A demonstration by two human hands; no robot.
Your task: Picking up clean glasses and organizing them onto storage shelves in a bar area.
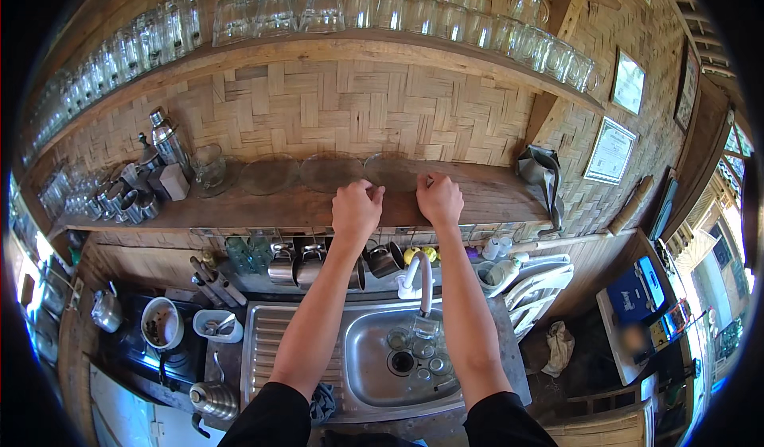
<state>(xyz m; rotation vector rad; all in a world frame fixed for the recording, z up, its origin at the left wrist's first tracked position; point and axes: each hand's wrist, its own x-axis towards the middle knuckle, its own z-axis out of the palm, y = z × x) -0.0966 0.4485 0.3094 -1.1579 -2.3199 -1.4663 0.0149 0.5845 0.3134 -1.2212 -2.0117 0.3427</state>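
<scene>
My left hand (356, 207) reaches over the wooden shelf (286, 209), fingers curled, at the near left edge of a clear glass plate (393, 173). At that plate's right side is my right hand (440, 201), also with curled fingers. Both sets of fingertips are partly hidden, so I cannot tell whether they grip the rim. Two more glass plates, a middle one (332, 171) and a left one (268, 174), lie flat in a row beside it. Below my forearms is a steel sink (373, 387) with several glasses (424, 348) in its basin.
A curved tap (425, 280) rises between my forearms. Several steel mugs (310, 268) hang under the shelf. A metal pitcher (537, 169) stands at the shelf's right end, a cocktail shaker (167, 133) to the left. Drinking glasses (418, 17) line the upper shelf. A gooseneck kettle (213, 399) stands lower left.
</scene>
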